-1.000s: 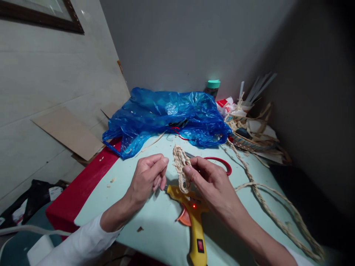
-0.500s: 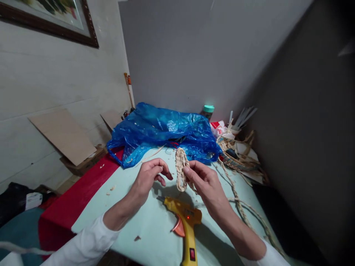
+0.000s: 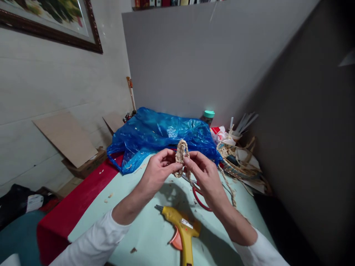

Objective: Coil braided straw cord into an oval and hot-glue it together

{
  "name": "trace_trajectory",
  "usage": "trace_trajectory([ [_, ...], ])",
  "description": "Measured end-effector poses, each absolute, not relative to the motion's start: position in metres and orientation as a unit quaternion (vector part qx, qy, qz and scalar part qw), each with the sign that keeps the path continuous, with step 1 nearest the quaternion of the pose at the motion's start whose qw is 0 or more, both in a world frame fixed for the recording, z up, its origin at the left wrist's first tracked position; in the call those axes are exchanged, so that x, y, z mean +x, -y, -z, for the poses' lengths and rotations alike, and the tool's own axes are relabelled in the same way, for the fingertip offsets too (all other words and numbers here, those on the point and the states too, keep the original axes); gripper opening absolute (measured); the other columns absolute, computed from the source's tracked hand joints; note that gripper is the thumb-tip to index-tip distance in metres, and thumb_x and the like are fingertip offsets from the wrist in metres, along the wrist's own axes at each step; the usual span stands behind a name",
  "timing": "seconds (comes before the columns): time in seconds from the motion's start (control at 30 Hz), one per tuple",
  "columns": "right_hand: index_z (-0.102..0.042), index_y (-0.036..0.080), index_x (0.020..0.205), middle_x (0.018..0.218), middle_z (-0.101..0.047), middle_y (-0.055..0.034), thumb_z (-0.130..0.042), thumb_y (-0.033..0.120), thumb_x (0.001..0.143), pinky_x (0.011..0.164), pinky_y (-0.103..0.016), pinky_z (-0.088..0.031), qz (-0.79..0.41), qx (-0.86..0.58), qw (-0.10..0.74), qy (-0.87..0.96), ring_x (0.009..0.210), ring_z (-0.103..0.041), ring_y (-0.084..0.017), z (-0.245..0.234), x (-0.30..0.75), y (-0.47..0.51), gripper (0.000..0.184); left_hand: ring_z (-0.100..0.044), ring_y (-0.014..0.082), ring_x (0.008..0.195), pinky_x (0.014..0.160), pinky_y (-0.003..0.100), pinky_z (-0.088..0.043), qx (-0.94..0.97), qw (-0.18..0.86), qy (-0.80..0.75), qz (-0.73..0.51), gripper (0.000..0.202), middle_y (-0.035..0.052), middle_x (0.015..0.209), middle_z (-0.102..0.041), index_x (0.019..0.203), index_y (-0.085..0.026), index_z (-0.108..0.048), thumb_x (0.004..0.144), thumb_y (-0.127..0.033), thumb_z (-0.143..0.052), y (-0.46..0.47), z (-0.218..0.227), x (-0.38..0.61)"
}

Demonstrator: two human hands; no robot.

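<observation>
A small oval of coiled, braided straw cord (image 3: 182, 149) is held upright above the table, in front of the blue bag. My left hand (image 3: 159, 168) pinches its left edge between thumb and fingers. On the opposite edge, my right hand (image 3: 201, 170) grips it the same way, both thumbs toward me. Below the hands a yellow glue gun (image 3: 181, 223) with an orange trigger lies on the table, nozzle pointing left. Red-handled scissors (image 3: 198, 194) lie partly hidden behind my right hand.
A crumpled blue plastic bag (image 3: 166, 127) covers the table's back. At right sit a woven basket (image 3: 238, 160) with straw pieces and a braided cord (image 3: 229, 184). A jar with a green lid (image 3: 208, 115) stands behind. Cardboard (image 3: 66, 138) leans at left.
My left hand has come in from the left and now grips the straw oval, which has been raised slightly. The scissors have come into view under my right hand.
</observation>
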State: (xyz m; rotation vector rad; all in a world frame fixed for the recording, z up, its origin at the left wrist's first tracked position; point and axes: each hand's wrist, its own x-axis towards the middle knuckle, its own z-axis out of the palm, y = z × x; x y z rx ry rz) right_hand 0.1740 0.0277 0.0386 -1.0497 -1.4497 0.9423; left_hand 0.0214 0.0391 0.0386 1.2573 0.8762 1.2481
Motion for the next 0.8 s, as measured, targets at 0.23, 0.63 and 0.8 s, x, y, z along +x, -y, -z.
trace_trajectory([
  [0.23,-0.065,0.019,0.085,0.074,-0.062,0.0014,-0.069,0.042,0.086,0.063,-0.025,-0.043,-0.396,-0.448,0.526,0.605,0.066,-0.055,-0.013,-0.039,0.182,-0.034,0.024,-0.063,0.0110,0.073,0.070,0.022,-0.050,0.508,0.579,-0.381,-0.511,0.020,-0.0001,0.080,-0.070,0.089,-0.014,-0.070,0.076,-0.026,-0.082,-0.034,-0.032,0.022],
  [0.63,-0.072,0.020,0.084,0.081,-0.068,0.0005,-0.073,0.037,0.086,0.071,-0.027,-0.044,-0.481,-0.417,0.547,0.544,0.076,-0.058,-0.015,-0.036,0.180,-0.028,0.017,-0.062,0.0117,0.070,0.068,0.023,-0.049,0.474,0.619,-0.366,-0.508,0.012,0.0002,0.078,-0.070,0.085,-0.018,-0.076,0.076,-0.022,-0.084,-0.030,-0.025,0.018],
  [0.8,-0.073,0.020,0.077,0.076,-0.068,0.0003,-0.077,0.039,0.082,0.068,-0.026,-0.044,-0.497,-0.417,0.558,0.517,0.071,-0.057,-0.015,-0.036,0.177,-0.028,0.019,-0.062,0.0141,0.070,0.067,0.026,-0.050,0.474,0.606,-0.388,-0.508,0.014,0.0011,0.077,-0.070,0.083,-0.017,-0.075,0.074,-0.023,-0.085,-0.028,-0.025,0.019],
])
